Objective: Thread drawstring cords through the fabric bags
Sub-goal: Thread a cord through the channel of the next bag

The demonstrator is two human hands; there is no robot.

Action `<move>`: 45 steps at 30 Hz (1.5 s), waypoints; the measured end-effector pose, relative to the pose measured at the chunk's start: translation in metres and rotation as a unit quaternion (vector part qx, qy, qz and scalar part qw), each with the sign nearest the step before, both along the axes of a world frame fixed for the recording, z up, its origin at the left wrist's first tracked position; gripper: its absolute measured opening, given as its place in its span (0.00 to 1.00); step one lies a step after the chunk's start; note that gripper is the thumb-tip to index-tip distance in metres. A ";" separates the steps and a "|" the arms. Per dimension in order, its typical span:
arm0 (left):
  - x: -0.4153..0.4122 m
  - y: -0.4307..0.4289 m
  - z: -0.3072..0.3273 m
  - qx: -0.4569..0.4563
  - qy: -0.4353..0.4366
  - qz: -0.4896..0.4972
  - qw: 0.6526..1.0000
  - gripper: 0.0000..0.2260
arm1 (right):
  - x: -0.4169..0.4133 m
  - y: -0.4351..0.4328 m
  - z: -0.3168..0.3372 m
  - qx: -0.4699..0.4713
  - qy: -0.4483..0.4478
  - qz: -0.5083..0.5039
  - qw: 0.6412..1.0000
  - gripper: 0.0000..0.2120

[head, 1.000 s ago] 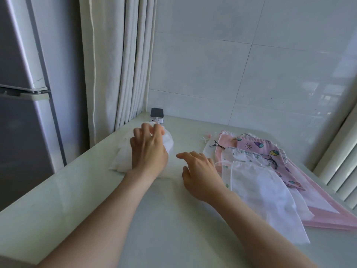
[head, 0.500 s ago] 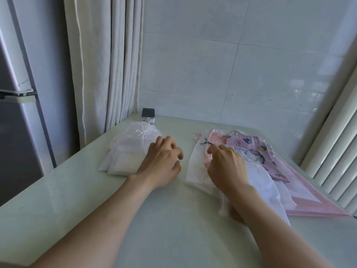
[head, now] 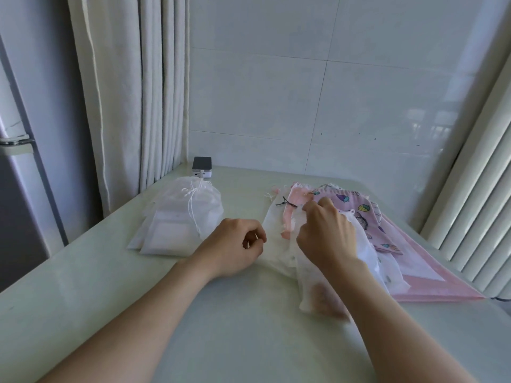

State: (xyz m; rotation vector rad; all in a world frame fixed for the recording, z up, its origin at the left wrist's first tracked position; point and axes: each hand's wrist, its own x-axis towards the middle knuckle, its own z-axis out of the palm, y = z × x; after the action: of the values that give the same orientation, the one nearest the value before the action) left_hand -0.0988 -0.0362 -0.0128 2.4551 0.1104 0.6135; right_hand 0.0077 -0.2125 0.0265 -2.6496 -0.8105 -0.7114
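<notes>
on the pale counter (head: 221, 333) the right grip (head: 327, 236) lies on a spread pile of fabric bags at right, fingers bent and grasping a sheer white bag (head: 309, 275) whose lower part drapes under the wrist, the forearm showing through it. just beyond its fingertips lie a small black cord (head: 287, 203) and a pink cord (head: 289, 219) on the white fabric. a purple printed bag (head: 356, 205) and a large pink bag (head: 431, 275) lie beneath and to the right. the left grip (head: 235, 246) rests on the counter at the pile's left edge, fingers curled; i cannot tell whether it pinches fabric. well to the left lies a stack of white bags (head: 171, 233), a white drawstring (head: 190, 207) trailing from the top one. a small black-topped box (head: 202, 167) stands behind it, beside the curtain (head: 124, 92).
</notes>
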 end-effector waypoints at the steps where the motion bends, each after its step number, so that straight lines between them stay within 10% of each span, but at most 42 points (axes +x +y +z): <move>1: 0.000 -0.002 0.001 -0.015 -0.016 -0.001 1.000 0.04 | 0.001 0.002 -0.001 0.017 -0.025 0.019 0.999 0.10; 14: -0.005 -0.012 0.025 -0.119 -0.120 0.050 0.984 0.11 | -0.012 0.012 0.000 0.261 -0.200 0.270 0.905 0.14; 22: -0.005 -0.007 0.031 -0.278 -0.169 0.037 0.945 0.12 | -0.011 0.009 0.003 0.402 0.173 0.100 0.893 0.30; 27: -0.002 -0.002 0.030 -0.261 -0.209 0.017 0.942 0.13 | -0.009 0.004 0.011 0.396 0.443 0.130 0.794 0.06; 36: 0.000 0.005 0.032 -0.285 -0.190 0.024 0.939 0.16 | -0.004 0.015 0.007 0.458 0.531 0.218 0.678 0.16; 45: 0.005 0.022 0.010 -0.179 0.018 0.160 0.971 0.07 | 0.002 0.024 -0.003 0.351 0.475 0.163 0.790 0.27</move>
State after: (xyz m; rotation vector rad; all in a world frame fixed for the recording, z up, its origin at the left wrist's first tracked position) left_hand -0.0942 -0.0138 -0.0029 2.1102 0.5893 0.6231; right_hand 0.0098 -0.1889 0.0235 -1.7274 -0.5052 0.3819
